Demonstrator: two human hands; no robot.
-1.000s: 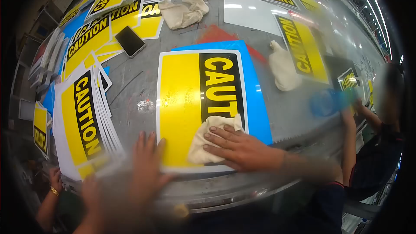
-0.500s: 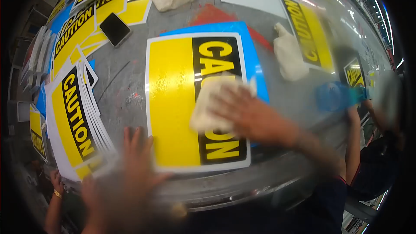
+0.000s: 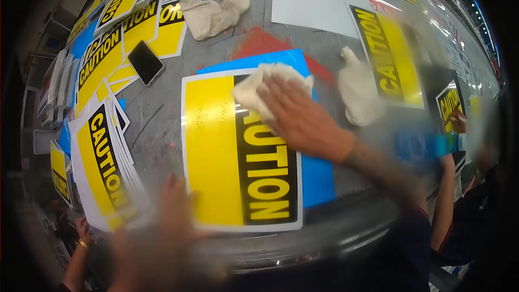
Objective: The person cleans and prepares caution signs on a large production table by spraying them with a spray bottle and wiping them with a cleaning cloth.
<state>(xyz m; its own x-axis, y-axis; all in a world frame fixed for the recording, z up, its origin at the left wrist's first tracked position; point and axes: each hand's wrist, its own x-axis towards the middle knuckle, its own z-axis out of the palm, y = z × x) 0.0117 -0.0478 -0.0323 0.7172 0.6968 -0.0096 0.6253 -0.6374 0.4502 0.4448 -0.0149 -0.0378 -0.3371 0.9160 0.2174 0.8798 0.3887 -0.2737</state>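
Note:
A yellow and black CAUTION sign [image 3: 211, 184] with a white border lies flat on the work table, its lettering running sideways. My right hand [image 3: 303, 113] presses a cream cloth [image 3: 254, 89] onto the upper part of the black band, covering the first letters. Small droplets or speckles show on the yellow area. At the sign's lower left edge, my left hand [image 3: 178, 211] rests blurred, fingers spread and holding nothing. A blue sheet [image 3: 319, 184] sticks out from beneath the sign at its top and right.
Stacked CAUTION signs [image 3: 100, 157] stand left, near a dark phone [image 3: 146, 62]. Other cloths [image 3: 216, 13] [image 3: 357, 89] lie behind and to the right. Co-workers' hands show at left [image 3: 82, 230] and right [image 3: 458, 121], near a blurred blue bottle-like object [image 3: 419, 146].
My right hand has slid the cloth from the middle of the sign up toward its top edge. The lower letters are now uncovered. The whole view has shifted slightly.

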